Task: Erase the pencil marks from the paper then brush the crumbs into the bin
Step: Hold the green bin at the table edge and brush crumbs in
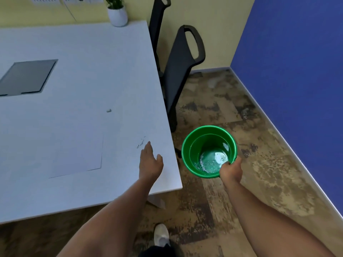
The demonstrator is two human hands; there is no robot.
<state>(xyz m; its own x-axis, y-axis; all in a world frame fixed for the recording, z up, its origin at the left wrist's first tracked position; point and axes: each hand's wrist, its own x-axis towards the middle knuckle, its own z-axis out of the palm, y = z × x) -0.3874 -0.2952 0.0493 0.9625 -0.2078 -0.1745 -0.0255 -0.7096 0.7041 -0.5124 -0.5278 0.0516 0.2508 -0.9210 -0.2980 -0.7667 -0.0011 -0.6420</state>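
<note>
Left hand (150, 162), flat and empty, lies just short of the crumbs (141, 142); right hand (231, 170) grips the bin (187, 149) beyond the surface (74, 86) edge.

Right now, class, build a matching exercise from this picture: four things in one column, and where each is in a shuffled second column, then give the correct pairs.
Column A
1. round green plastic bin
2. flat white paper sheet
3. dark eraser crumbs
4. small white plant pot

Column B
a. far corner of the white table
b. held at the rim by the right hand, beside the table edge
c. on the table, just beyond the left hand
d. lying flat, left of the left hand

Pairs: 1-b, 2-d, 3-c, 4-a
</note>
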